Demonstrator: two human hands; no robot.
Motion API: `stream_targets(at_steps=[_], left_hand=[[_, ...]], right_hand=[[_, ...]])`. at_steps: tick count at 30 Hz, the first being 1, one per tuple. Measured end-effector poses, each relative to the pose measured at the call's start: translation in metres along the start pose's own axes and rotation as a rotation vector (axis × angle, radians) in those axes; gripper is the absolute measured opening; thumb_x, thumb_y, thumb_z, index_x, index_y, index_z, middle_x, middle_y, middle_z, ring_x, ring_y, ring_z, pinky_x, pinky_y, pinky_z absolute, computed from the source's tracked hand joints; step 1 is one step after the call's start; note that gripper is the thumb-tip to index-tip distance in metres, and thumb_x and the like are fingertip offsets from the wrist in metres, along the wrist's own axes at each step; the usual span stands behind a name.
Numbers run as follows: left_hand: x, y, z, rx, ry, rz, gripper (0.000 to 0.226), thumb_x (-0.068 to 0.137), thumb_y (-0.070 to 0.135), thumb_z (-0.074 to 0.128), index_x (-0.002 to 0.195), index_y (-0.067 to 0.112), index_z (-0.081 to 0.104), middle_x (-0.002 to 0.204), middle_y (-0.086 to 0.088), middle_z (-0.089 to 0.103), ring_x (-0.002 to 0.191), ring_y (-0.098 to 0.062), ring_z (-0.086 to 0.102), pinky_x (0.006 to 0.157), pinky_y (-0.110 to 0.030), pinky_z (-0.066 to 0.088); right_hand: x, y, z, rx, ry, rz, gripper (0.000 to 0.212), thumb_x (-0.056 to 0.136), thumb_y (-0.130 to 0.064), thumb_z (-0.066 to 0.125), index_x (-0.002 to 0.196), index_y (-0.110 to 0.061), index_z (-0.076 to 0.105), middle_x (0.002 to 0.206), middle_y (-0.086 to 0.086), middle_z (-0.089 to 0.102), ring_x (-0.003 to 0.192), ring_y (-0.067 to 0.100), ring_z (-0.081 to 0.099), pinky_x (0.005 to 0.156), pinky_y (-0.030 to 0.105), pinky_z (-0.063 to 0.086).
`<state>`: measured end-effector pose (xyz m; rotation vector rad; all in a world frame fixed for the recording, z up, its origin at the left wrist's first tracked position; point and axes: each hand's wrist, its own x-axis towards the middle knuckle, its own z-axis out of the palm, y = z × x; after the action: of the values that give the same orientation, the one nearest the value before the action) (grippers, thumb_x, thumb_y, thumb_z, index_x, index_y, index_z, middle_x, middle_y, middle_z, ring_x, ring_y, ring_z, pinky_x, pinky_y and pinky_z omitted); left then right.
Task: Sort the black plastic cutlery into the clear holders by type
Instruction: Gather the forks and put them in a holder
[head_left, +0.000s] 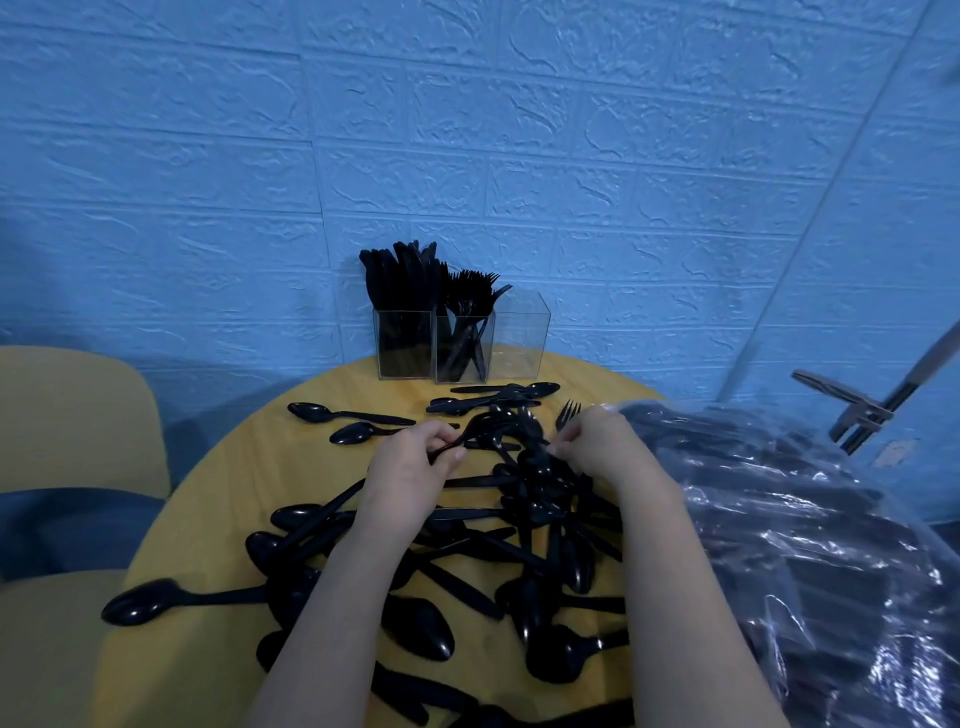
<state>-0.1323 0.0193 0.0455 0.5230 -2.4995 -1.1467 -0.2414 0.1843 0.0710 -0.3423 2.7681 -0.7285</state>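
glossy black plastic cutlery (415, 629), clear smooth plastic holders (519, 338), smooth yellow wood-look table (223, 499), shiny crinkled plastic bag (810, 545), rough textured blue wall (571, 156)

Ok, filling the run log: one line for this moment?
left hand: holds cutlery piece | right hand: in pile | right holder: empty

No text, label, brand, number or sign can be read anywhere in the view.
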Motion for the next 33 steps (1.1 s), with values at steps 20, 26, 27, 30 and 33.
stream_targets(at_steps=[20, 26, 27, 30, 33], left_hand=[[0.021, 0.023, -0.01, -0.725, -0.084, -0.175, 0.018, 0.096, 0.003, 0.049, 0.111, 0.012, 0.053, 0.084, -0.002, 0.072, 0.063, -0.008, 0.064, 0.059, -0.021, 0.052], [0.029, 0.024, -0.009, -0.86, -0.137, -0.19, 0.017, 0.098, 0.004, 0.046, 0.113, 0.012, 0.046, 0.095, -0.01, 0.072, 0.071, -0.016, 0.07, 0.066, -0.026, 0.056], [0.029, 0.023, -0.008, -0.868, -0.157, -0.181, 0.018, 0.099, 0.005, 0.044, 0.115, 0.011, 0.048, 0.099, -0.01, 0.071, 0.074, -0.016, 0.07, 0.068, -0.026, 0.056], [0.029, 0.024, -0.006, -0.854, -0.211, -0.152, 0.022, 0.1, 0.008, 0.041, 0.117, 0.01, 0.055, 0.105, -0.006, 0.07, 0.084, -0.013, 0.071, 0.077, -0.025, 0.055], [0.031, 0.028, -0.007, -0.933, -0.262, -0.161, 0.022, 0.1, 0.01, 0.042, 0.115, 0.013, 0.058, 0.109, -0.006, 0.07, 0.092, -0.017, 0.07, 0.083, -0.03, 0.055]], right_hand=[[0.004, -0.011, 0.026, -0.112, 0.144, 0.089, 0.029, 0.091, -0.033, 0.059, 0.11, -0.012, 0.058, 0.11, 0.009, 0.06, 0.102, 0.029, 0.058, 0.075, 0.032, 0.044], [0.013, -0.005, 0.023, 0.322, 0.232, 0.054, 0.011, 0.087, -0.02, 0.063, 0.094, -0.012, 0.064, 0.09, 0.006, 0.062, 0.08, 0.021, 0.058, 0.064, 0.025, 0.042], [0.012, -0.007, 0.02, 0.41, 0.285, 0.023, 0.012, 0.088, -0.021, 0.064, 0.096, -0.012, 0.064, 0.09, 0.004, 0.063, 0.082, 0.021, 0.058, 0.063, 0.025, 0.042], [0.004, -0.019, 0.008, 0.64, 0.34, -0.112, 0.012, 0.089, -0.023, 0.065, 0.094, -0.012, 0.065, 0.08, -0.001, 0.063, 0.067, 0.007, 0.058, 0.054, 0.019, 0.038], [-0.005, -0.031, 0.0, 0.818, 0.232, -0.222, 0.011, 0.09, -0.018, 0.064, 0.094, -0.008, 0.068, 0.069, -0.006, 0.061, 0.052, -0.003, 0.051, 0.048, 0.006, 0.037]])
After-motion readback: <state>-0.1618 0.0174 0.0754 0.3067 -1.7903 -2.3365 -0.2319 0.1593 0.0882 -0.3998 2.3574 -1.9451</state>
